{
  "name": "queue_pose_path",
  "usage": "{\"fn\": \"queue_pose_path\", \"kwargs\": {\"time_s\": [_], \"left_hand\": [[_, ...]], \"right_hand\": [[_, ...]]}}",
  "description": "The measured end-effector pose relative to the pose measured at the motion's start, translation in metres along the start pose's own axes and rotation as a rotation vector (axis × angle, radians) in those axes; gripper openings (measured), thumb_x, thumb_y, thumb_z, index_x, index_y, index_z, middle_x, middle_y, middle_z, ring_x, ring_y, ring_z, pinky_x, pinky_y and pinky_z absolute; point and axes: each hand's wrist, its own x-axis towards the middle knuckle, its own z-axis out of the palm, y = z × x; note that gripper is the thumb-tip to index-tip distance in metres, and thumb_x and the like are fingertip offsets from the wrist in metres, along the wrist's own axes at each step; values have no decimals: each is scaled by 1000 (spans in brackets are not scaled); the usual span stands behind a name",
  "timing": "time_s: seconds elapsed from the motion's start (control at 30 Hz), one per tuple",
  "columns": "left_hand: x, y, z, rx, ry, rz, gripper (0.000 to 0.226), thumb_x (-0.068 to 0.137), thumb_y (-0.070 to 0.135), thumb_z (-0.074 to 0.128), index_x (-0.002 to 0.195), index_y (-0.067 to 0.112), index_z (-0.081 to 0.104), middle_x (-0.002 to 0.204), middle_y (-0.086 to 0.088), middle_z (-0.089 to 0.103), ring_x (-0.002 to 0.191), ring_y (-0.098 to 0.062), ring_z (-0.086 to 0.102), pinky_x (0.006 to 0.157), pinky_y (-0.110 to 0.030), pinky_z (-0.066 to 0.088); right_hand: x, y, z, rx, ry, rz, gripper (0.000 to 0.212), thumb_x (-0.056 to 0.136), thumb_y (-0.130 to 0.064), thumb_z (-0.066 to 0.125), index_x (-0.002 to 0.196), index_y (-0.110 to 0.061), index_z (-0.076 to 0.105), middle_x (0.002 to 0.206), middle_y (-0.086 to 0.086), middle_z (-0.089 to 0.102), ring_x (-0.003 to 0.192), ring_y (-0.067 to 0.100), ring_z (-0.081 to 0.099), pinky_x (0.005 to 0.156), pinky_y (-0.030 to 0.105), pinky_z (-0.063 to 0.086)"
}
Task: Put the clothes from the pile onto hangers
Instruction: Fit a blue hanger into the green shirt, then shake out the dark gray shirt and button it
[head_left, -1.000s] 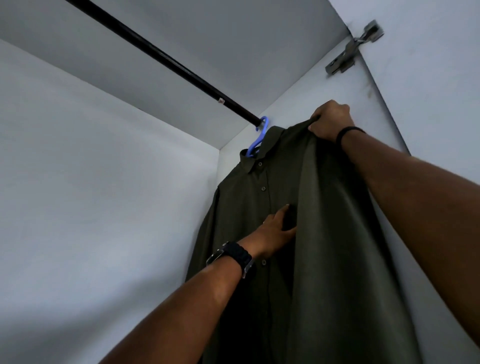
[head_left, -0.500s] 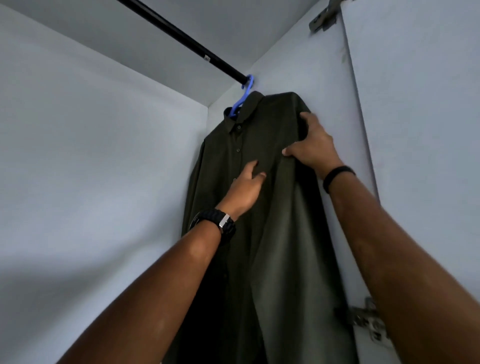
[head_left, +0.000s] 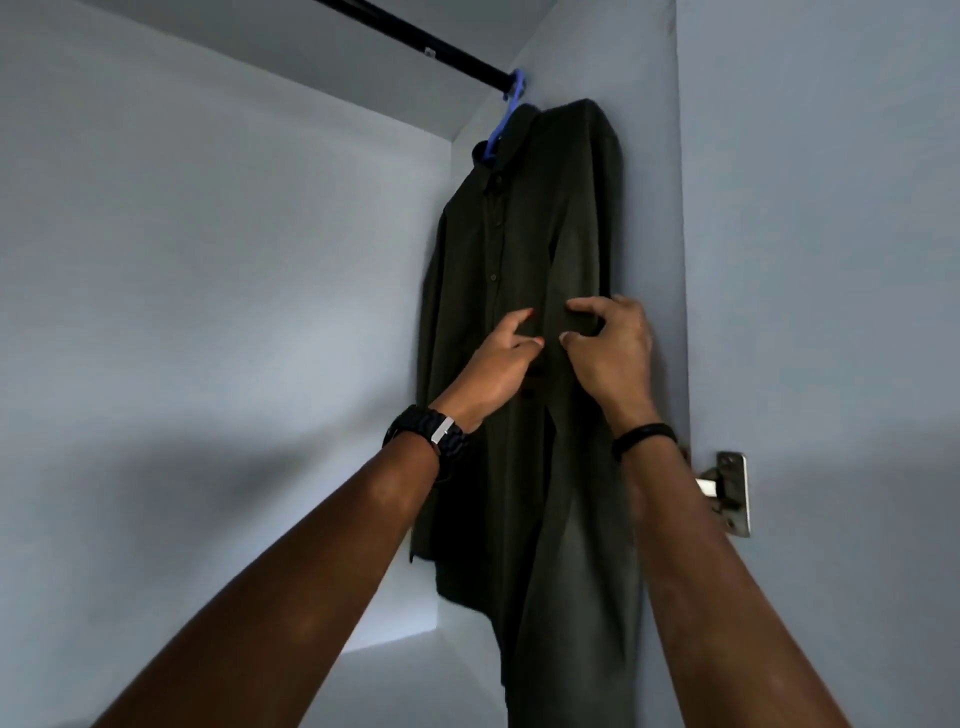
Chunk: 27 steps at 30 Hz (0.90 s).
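**Head view: both hands on the hung shirt**

Head camera looks up into a wardrobe. My left hand (head_left: 501, 371) lies against the front of the dark green shirt (head_left: 524, 249), its grip apart, fingers loose and reaching along the button line. My right hand (head_left: 610, 353) is just beside it, grip clamped on a fold of the shirt's cloth between thumb and fingers. That shirt hangs from a blue hanger (head_left: 501, 122) hooked on the black rail (head_left: 441, 54), close against the wardrobe's right wall (head_left: 649, 182). A black watch (head_left: 428, 434) rings my left wrist, a black band (head_left: 644, 436) my right. Past my right forearm, a metal hinge (head_left: 727, 493) sits on the door edge.
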Motion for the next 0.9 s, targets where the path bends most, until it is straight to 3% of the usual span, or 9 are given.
{"fn": "queue_pose_path", "kwargs": {"time_s": [0.07, 0.13, 0.23, 0.33, 0.5, 0.6, 0.8, 0.9], "left_hand": [[-27, 4, 9, -6, 35, -24, 48, 101, 21, 42, 148, 22, 28, 111, 3, 60, 94, -10, 60, 83, -29, 52], [-58, 8, 20, -28, 83, -51, 47, 102, 19, 41, 147, 22, 28, 120, 0, 59, 102, -12, 60, 82, -27, 52], [-110, 11, 37, -44, 161, -99, 46, 102, 17, 40, 146, 22, 30, 128, -2, 56, 106, -13, 60, 80, -24, 52], [-169, 16, 52, -37, 259, -176, 45, 102, 17, 40, 145, 22, 32, 128, -4, 57, 109, -19, 61, 85, -30, 53], [-282, 29, 62, 45, 448, -285, 39, 102, 17, 41, 140, 24, 38, 124, -6, 59, 105, -22, 64, 86, -34, 54], [-361, 39, 66, 68, 566, -360, 36, 101, 14, 43, 134, 28, 43, 119, -5, 62, 99, -17, 67, 84, -33, 55], [-540, 82, 67, 88, 910, -525, 38, 99, 4, 43, 131, 24, 45, 111, -7, 64, 90, -15, 69, 78, -28, 55], [-632, 119, 73, 114, 1146, -609, 41, 98, -3, 41, 132, 19, 44, 112, -10, 64, 95, -23, 67, 80, -30, 55]], "right_hand": [[-24, -1, -8, 34, -15, 4, 39, 88, 0, 59, 125, -11, 59, 153, 10, 26, 142, 20, 24, 104, 11, 17], [-51, -2, -20, 63, -41, 13, 39, 89, 1, 57, 127, -11, 58, 157, 8, 18, 144, 18, 20, 106, 12, 19], [-89, -2, -36, 149, -142, 54, 39, 90, 2, 54, 126, -12, 59, 153, 7, 29, 139, 17, 31, 111, 23, 29], [-133, -1, -51, 256, -273, 122, 39, 90, 4, 53, 124, -13, 61, 143, 4, 44, 131, 16, 42, 110, 29, 35], [-229, -14, -72, 494, -545, 265, 38, 91, 7, 50, 121, -13, 62, 126, 0, 59, 115, 10, 56, 90, 11, 45], [-291, -32, -85, 594, -714, 335, 34, 92, 4, 52, 118, -15, 64, 118, -4, 63, 108, 8, 60, 90, 15, 48], [-432, -97, -113, 809, -1115, 417, 26, 90, -1, 57, 105, -20, 67, 107, -6, 68, 101, 8, 64, 85, 21, 52], [-508, -143, -133, 879, -1359, 430, 32, 87, 3, 56, 99, -25, 67, 101, -8, 70, 97, 9, 67, 91, 29, 52]]}}
